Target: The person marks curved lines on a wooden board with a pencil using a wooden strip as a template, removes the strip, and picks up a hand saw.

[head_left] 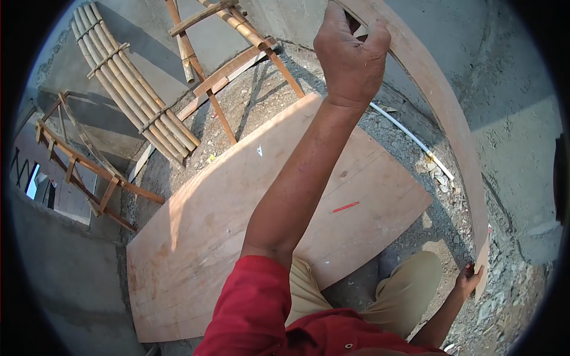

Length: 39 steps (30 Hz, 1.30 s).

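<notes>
A long, narrow plywood strip (454,113) stretches down the right side and looks curved through the wide lens. Near its upper end my left hand (353,56) is raised, fingers closed around the edge. Lower down, my right hand (469,280) grips the strip's other end beside my knee. Below my left arm lies a large plywood sheet (237,237), marked with faint lines. On that sheet rests a red pencil (345,206), apart from both hands. My left forearm covers part of the sheet.
A bundled bamboo ladder-like panel (127,77) leans on the wall at upper left. Wooden trestle frames (107,172) stand at left, with more timber (219,113) beyond the sheet. A white pipe (412,139) lies on gravelly ground. Concrete walls (516,148) enclose the space.
</notes>
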Available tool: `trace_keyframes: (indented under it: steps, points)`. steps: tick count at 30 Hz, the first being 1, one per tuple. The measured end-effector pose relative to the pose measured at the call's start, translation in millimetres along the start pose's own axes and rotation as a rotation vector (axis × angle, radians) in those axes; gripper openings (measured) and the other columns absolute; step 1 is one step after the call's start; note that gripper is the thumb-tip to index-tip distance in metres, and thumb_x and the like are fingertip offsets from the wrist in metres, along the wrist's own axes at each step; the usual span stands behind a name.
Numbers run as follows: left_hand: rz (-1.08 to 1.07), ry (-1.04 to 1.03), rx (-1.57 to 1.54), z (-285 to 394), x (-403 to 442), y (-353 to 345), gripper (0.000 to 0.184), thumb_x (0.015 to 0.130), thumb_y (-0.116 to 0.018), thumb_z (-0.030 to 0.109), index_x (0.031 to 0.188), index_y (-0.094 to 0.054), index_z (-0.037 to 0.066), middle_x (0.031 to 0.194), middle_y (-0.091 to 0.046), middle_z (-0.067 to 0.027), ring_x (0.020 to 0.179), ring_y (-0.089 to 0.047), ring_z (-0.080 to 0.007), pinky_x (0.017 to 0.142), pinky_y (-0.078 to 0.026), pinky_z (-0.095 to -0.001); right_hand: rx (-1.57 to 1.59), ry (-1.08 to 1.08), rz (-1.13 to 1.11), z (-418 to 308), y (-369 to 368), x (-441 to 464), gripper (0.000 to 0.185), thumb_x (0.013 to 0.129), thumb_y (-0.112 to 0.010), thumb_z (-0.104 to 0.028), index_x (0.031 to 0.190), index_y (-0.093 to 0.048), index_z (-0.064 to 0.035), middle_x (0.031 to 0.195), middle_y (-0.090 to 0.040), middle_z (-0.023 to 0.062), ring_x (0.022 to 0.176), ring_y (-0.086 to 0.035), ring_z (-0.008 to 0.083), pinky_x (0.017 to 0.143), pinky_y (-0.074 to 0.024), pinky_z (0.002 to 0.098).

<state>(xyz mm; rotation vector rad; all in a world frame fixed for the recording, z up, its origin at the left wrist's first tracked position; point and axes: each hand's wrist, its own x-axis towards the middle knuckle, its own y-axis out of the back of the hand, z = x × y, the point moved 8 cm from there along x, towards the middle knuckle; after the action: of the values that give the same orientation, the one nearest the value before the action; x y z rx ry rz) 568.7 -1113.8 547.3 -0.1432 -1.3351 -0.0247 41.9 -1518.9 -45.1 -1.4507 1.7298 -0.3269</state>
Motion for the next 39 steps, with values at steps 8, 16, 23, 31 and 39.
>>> trace_keyframes:
  steps: [8,16,23,31,39]
  points:
    - [-0.109,0.586,-0.291,-81.7,-163.2,-121.1,0.021,0.085,-0.064,0.005,0.101,-0.058,-0.006,0.095,-0.069,-0.0103,0.089,-0.064,-0.0119,0.079,-0.053,-0.0285,-0.122,0.109,0.202,-90.9,143.8,13.5,0.046,0.102,-0.064,-0.029,0.13,-0.057,0.0066,0.123,-0.064,0.019,0.109,-0.061,0.0284,0.096,-0.0538,0.0383]
    - [-0.146,0.959,-0.242,-149.2,-349.1,-162.2,0.019,0.086,-0.065,0.007,0.1,-0.058,-0.005,0.089,-0.066,-0.0087,0.079,-0.058,-0.0104,0.07,-0.049,-0.0292,-1.011,0.369,0.21,-140.9,187.9,-8.1,0.049,0.106,-0.054,-0.015,0.15,-0.04,0.0016,0.143,-0.053,0.0193,0.12,-0.059,0.0272,0.109,-0.0488,0.036]
    - [-0.088,1.1,-0.272,-212.6,-406.0,-179.7,0.021,0.087,-0.065,0.008,0.101,-0.059,-0.005,0.091,-0.067,-0.0086,0.08,-0.06,-0.0107,0.072,-0.049,-0.0288,-0.71,0.173,0.258,-103.0,204.6,24.0,0.045,0.107,-0.056,-0.023,0.148,-0.048,-0.0045,0.136,-0.056,0.0165,0.115,-0.056,0.0235,0.1,-0.0514,0.0326]
    - [-0.105,1.282,-0.308,-354.2,-428.0,-191.1,0.027,0.09,-0.07,0.022,0.099,-0.06,-0.002,0.086,-0.055,-0.0062,0.078,-0.056,-0.015,0.072,-0.054,-0.0346,-0.284,0.054,0.203,-15.7,77.8,73.1,0.036,0.105,-0.063,-0.031,0.134,-0.062,-0.0098,0.1,-0.066,0.0045,0.088,-0.058,0.0132,0.084,-0.0527,0.0308]
    - [-0.454,1.891,0.138,-344.2,-585.0,-14.2,0.066,0.1,-0.059,0.048,0.146,-0.049,0.001,0.145,-0.053,-0.018,0.133,-0.051,-0.0335,0.104,-0.048,-0.0497,-0.337,-0.118,0.094,133.7,-52.5,180.9,0.021,0.099,-0.07,-0.033,0.113,-0.071,-0.0172,0.08,-0.054,-0.0055,0.071,-0.053,0.0117,0.078,-0.0505,0.0348]
